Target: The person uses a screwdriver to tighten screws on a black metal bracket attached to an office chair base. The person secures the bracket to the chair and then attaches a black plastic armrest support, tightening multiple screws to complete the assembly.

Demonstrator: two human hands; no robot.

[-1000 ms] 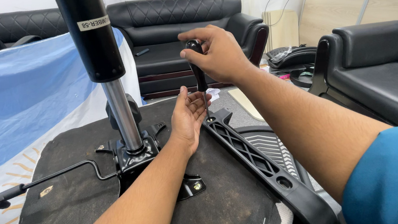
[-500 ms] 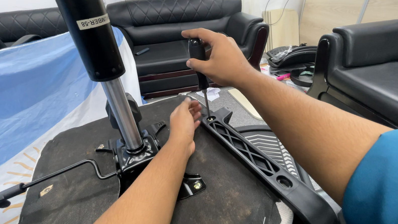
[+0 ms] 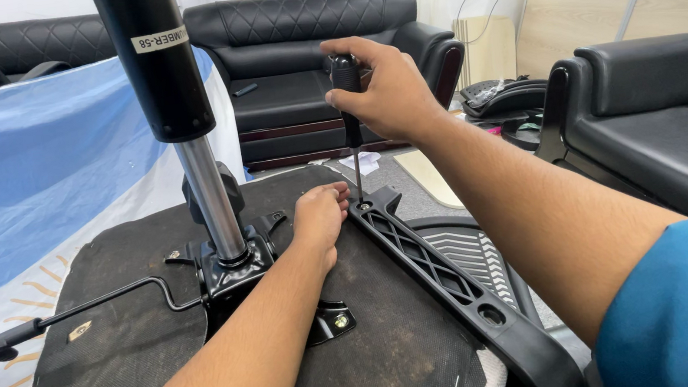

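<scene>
On upturned chair seat, centre of view: both hands at the top end of the armrest bracket
right hand (image 3: 388,92): fingers wrapped tight around the black screwdriver handle, thumb side toward the body, forearm coming in from lower right
screwdriver (image 3: 349,123): upright, black handle in the fist, thin metal shaft pointing straight down, tip sitting in the hole at the bracket's top end
left hand (image 3: 318,218): palm down on the seat underside, fingers together and curled, fingertips (image 3: 335,191) just beside the screwdriver tip, touching or nearly touching the bracket end; exact contact unclear; holds nothing
armrest bracket (image 3: 432,266): black plastic, ribbed with a lattice of triangular cut-outs, lying diagonally along the seat's right edge from the screw hole down to lower right, round hole near its lower end
seat underside (image 3: 116,335): dark, dusty fabric-like panel, facing up
gas lift cylinder (image 3: 164,84): black upper tube with a white label, chrome piston below, standing upright out of the mechanism, left of the left hand
seat mechanism plate (image 3: 231,273): black metal, bolted at seat centre, one bolt visible at its lower tab near the left forearm
adjust lever (image 3: 70,315): thin black rod running left from the mechanism, black grip at far left
cloth (image 3: 35,170): light blue and white, draped left of the seat
background: black quilted leather sofa (image 3: 290,42) behind, black leather armchair (image 3: 666,110) at right
sleeves: blue, on both arms
</scene>
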